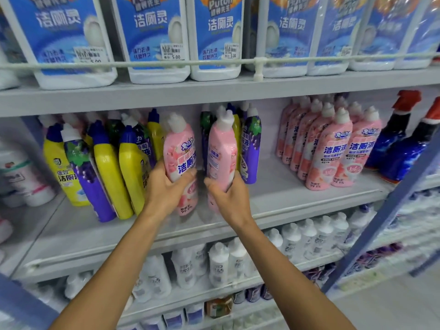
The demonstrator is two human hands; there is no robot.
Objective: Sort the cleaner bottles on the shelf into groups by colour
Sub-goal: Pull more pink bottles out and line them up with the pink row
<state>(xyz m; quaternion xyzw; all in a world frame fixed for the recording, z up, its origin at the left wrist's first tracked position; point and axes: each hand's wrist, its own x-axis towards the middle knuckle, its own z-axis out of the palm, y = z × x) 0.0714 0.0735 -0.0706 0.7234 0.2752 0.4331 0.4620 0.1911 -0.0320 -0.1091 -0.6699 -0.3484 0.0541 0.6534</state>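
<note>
My left hand [166, 186] grips a pink cleaner bottle [181, 148] with its label facing me. My right hand [228, 196] grips a second pink bottle [221, 151], turned side-on. Both bottles are upright in the middle of the grey shelf [297, 186], close together. To their left stand mixed yellow bottles [112, 172] and purple bottles [88, 172], some leaning. More purple bottles [251, 148] stand just behind my right hand. A tidy group of pink bottles [333, 148] fills the right part of the shelf.
Dark blue spray bottles [400, 144] with red triggers stand at the far right. Large white-and-blue bottles [152, 39] fill the shelf above behind a rail. White bottles [219, 263] sit on the shelf below. A blue upright post [385, 210] slants across the right side.
</note>
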